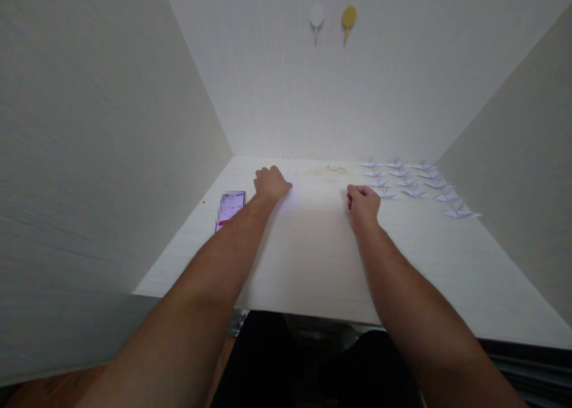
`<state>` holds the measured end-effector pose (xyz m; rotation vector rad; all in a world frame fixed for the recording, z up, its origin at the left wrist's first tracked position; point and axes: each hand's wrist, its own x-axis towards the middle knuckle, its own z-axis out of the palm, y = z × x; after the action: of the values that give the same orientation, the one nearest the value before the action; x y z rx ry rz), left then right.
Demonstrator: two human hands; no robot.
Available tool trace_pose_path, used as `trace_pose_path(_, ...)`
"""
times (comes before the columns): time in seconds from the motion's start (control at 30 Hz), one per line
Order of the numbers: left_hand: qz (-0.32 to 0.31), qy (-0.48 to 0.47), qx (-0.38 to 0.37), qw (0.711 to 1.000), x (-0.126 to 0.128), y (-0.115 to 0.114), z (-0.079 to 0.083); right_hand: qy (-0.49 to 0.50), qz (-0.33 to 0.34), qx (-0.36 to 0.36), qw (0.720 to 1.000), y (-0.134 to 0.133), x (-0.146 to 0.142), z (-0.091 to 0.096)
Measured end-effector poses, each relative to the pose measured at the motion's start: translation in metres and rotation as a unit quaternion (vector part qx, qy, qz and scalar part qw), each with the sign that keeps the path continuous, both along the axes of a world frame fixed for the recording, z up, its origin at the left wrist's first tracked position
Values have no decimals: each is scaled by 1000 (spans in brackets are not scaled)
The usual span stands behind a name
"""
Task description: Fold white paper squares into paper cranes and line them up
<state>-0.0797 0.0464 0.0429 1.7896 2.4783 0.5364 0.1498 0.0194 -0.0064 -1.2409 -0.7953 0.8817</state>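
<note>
Black-clothed legs [263, 366] sit nearest, below both hands, at the edge of a white, faintly grained tabletop [313, 265]. On it, left of and nearer than the left hand [270, 183], lies a slim dark-edged phone with a lit screen [231, 208], partly behind the forearm. The right hand [364, 202] has its fingers curled inward, thumb against them; whether it pinches anything, I cannot tell. White folded-paper cranes [460, 213] stand in rows to its right and beyond it, the closest just beside its knuckles. Slightly farther off, the left hand is palm down, fingers bent and thumb stretched toward the right hand; its underside is hidden. Brownish marks [335, 169] lie beyond and between the hands. Farthest, on a pale upright panel [286, 98], hang a round white hook [316, 17] and a round yellow hook [349, 16].
</note>
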Motion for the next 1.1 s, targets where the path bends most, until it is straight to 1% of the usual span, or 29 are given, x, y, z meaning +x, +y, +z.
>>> trace_pose_path(0.07,15,-25,-74,997,-6,6,2,-8,1,0,1000,0,0,0)
trace_pose_path(0.1,25,-36,-85,995,-8,8,1,-12,3,-2,1000,0,0,0)
trace_pose_path(0.37,30,-70,-72,995,-18,21,-13,-21,9,-12,1000,0,-1,0)
trace_pose_path(0.5,52,-86,-53,994,-19,23,-16,-31,9,-7,999,2,0,-2)
trace_pose_path(0.6,55,-90,-50,993,-17,19,-15,-27,10,-10,1000,2,0,-3)
trace_pose_path(0.87,29,-62,-33,997,-11,7,-8,-41,12,-8,999,3,-1,-3)
trace_pose_path(1.0,19,-82,-13,996,-9,4,-7,-49,11,-12,999,3,-1,-2)
trace_pose_path(1.1,29,-102,-6,994,-7,0,-4,-55,10,-14,998,2,0,-1)
